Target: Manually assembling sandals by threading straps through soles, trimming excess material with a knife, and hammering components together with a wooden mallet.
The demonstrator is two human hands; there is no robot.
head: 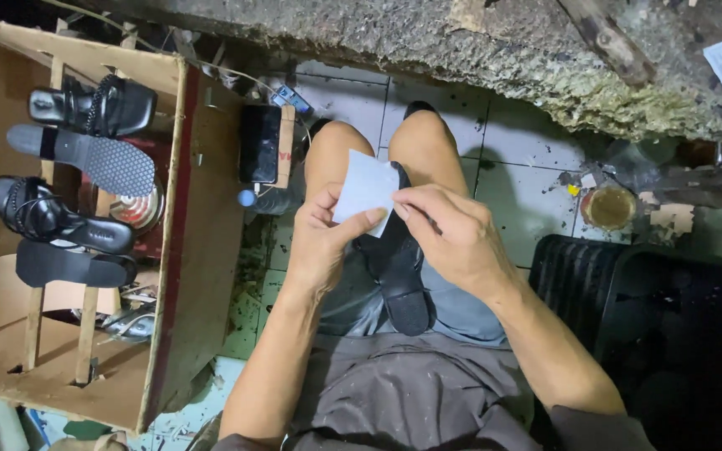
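Note:
I sit with my knees apart, and a black sandal (400,276) lies on my lap, its sole side toward me. My left hand (321,242) pinches a small white sheet (363,188) at its lower edge. My right hand (453,234) grips the same sheet at its right edge with thumb and forefinger, just above the sandal. Both hands meet over the sandal's front part, which the sheet partly hides.
A cardboard and wood rack (169,276) at my left carries several black sandals (68,209). A dark phone (259,144) and a plastic bottle (261,200) lie beside my left knee. A glass of brown liquid (609,206) stands on the tiled floor at right, near black crates (678,326).

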